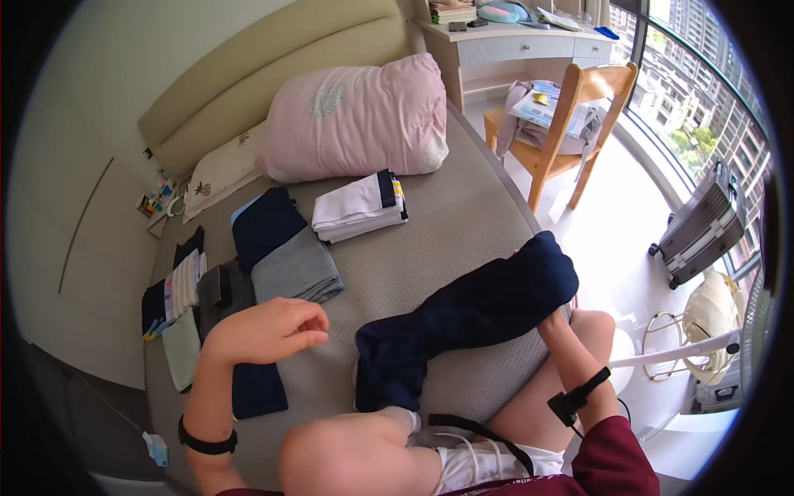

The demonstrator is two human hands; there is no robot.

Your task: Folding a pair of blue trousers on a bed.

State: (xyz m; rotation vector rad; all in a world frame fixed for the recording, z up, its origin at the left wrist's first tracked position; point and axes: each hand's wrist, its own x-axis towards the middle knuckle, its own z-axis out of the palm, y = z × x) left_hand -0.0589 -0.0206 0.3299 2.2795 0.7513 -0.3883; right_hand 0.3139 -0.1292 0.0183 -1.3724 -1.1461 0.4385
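Observation:
A long dark navy garment [480, 306], shaped like a trouser leg, stretches across the near part of the bed [447, 215]. Its bunched lower end lies beside my bent knee. My right hand [552, 321] holds up the far right end; the cloth covers nearly all of its fingers, with only the wrist side showing. Over the bed on the left, my left hand [285, 329] is bare, its fingers loosely curled and thumb apart, holding nothing. Under and beyond it lie folded grey jeans [298, 266], a folded navy garment [269, 227] and another navy piece [258, 390].
White folded clothes [357, 207] are stacked mid-bed, before a rolled pink quilt [356, 120]. Smaller folded clothes [178, 289] line the left edge. On the right stand a wooden chair [562, 140] with a bag, a grey suitcase [707, 223] and a white bar [674, 351]. A desk [521, 54] is behind.

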